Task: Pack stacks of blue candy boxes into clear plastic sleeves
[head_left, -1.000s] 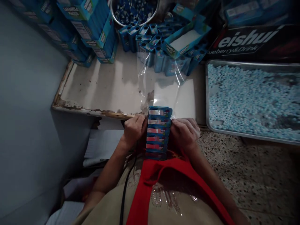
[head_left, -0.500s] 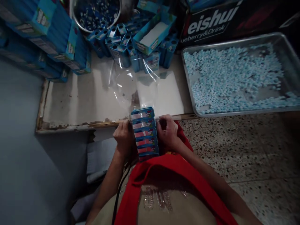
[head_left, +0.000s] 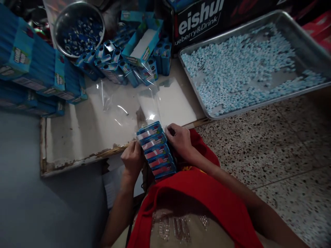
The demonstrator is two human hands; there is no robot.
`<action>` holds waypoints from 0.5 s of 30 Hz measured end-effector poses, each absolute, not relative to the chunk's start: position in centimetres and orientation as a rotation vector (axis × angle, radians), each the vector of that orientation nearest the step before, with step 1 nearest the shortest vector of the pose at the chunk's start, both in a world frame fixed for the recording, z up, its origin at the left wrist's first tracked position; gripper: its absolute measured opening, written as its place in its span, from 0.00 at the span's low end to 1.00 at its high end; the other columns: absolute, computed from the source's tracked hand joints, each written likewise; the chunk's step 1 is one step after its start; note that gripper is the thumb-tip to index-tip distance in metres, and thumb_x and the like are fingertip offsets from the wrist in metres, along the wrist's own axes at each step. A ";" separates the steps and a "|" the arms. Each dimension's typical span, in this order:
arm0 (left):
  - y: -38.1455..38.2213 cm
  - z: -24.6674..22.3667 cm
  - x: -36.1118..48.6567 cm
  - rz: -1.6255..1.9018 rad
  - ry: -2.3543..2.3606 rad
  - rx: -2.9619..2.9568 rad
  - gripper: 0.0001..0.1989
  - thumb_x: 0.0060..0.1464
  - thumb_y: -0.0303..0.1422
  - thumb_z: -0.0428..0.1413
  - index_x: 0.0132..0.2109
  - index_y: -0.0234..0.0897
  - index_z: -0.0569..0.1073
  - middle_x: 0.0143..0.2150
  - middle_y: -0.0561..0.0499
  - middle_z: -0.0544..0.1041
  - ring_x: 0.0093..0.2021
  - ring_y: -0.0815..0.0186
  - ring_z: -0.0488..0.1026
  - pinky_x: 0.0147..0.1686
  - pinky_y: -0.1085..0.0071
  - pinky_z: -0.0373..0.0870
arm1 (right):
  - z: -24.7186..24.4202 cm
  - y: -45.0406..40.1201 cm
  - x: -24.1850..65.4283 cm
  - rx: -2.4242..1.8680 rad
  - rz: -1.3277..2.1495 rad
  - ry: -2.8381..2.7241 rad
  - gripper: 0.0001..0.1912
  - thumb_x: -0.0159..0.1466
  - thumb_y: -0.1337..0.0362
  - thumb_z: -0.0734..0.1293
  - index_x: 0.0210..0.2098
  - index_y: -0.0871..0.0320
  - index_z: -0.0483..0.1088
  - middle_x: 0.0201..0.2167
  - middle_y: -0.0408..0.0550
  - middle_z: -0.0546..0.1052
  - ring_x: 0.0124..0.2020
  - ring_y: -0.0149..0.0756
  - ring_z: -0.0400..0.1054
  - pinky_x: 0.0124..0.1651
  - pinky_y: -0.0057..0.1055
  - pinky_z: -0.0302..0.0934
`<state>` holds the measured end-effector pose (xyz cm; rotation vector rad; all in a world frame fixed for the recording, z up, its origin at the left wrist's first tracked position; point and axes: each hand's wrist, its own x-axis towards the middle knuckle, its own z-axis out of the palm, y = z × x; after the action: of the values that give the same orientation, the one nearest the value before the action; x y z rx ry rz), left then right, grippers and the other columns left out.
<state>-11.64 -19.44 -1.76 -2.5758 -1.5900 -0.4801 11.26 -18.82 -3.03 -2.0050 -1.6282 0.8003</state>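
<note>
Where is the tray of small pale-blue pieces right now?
In the head view, the metal tray is at upper right, beyond the right hand and just in front of the black box.

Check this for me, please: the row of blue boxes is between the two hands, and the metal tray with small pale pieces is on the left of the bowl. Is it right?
Not quite: the metal tray with small pale pieces is on the right of the bowl, as the head view shows.
</note>
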 end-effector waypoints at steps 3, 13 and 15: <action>-19.3 -2.2 -12.0 -0.479 -1.610 -2.614 0.11 0.65 0.26 0.51 0.33 0.38 0.72 0.29 0.45 0.73 0.27 0.62 0.69 0.29 0.65 0.54 | -2.1 -18.6 11.8 -2.035 0.813 -1.846 0.14 0.75 0.60 0.62 0.40 0.57 0.77 0.37 0.51 0.84 0.33 0.37 0.74 0.32 0.32 0.45; -21.3 -2.1 -12.9 -0.406 -1.396 -2.743 0.13 0.68 0.28 0.49 0.34 0.38 0.73 0.29 0.48 0.73 0.26 0.64 0.68 0.28 0.67 0.55 | -1.1 -21.3 14.1 -1.671 0.629 -2.367 0.12 0.71 0.67 0.61 0.36 0.59 0.75 0.31 0.50 0.80 0.31 0.35 0.70 0.32 0.34 0.43; -22.2 -1.7 -13.1 -0.329 -1.402 -2.786 0.12 0.67 0.27 0.50 0.34 0.38 0.72 0.30 0.48 0.73 0.27 0.64 0.68 0.28 0.67 0.55 | -1.4 -22.5 14.4 -1.595 0.561 -2.374 0.12 0.70 0.68 0.61 0.33 0.59 0.74 0.28 0.50 0.78 0.29 0.34 0.68 0.32 0.34 0.43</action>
<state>-13.11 -22.18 -1.74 -2.7862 -1.4016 -0.3293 14.37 -22.51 -1.36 -1.5948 -2.3744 0.5607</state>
